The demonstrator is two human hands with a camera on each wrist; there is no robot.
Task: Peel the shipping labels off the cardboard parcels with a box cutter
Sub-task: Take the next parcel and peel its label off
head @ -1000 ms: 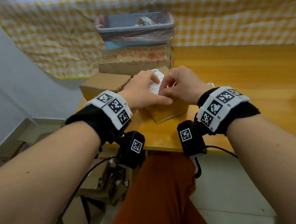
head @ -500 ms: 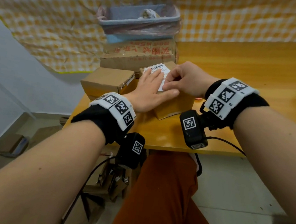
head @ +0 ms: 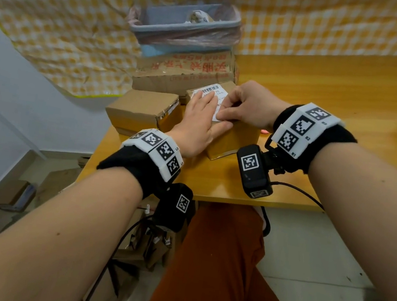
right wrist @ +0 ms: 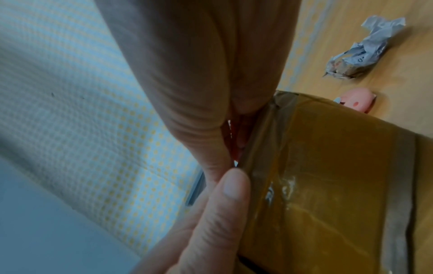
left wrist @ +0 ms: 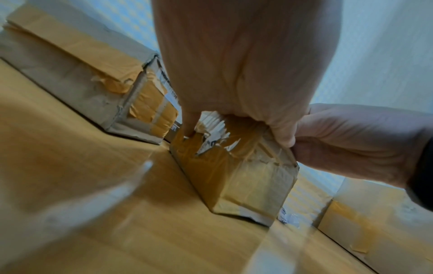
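A small tape-wrapped cardboard parcel (head: 234, 143) (left wrist: 234, 176) (right wrist: 328, 176) stands at the wooden table's near left corner. On its top is a white shipping label (head: 212, 91) with a barcode. My left hand (head: 211, 111) (left wrist: 234, 74) lies flat on the parcel's top, fingers straight over the label. My right hand (head: 221, 115) (left wrist: 351, 140) (right wrist: 199, 92) pinches the label's near right edge between thumb and forefinger. The pink box cutter (right wrist: 358, 101) (head: 263, 131) lies on the table just right of the parcel, in neither hand.
A second parcel (head: 141, 111) sits to the left, and a larger box with red print (head: 186, 71) behind carries a lined bin (head: 185, 27). A crumpled peeled label (right wrist: 367, 50) lies beyond the cutter. The table (head: 341, 99) stretches bare to the right. Checkered cloth hangs behind.
My left hand has uncurled and now lies flat over the label. The right hand keeps its pinch at the label's edge.
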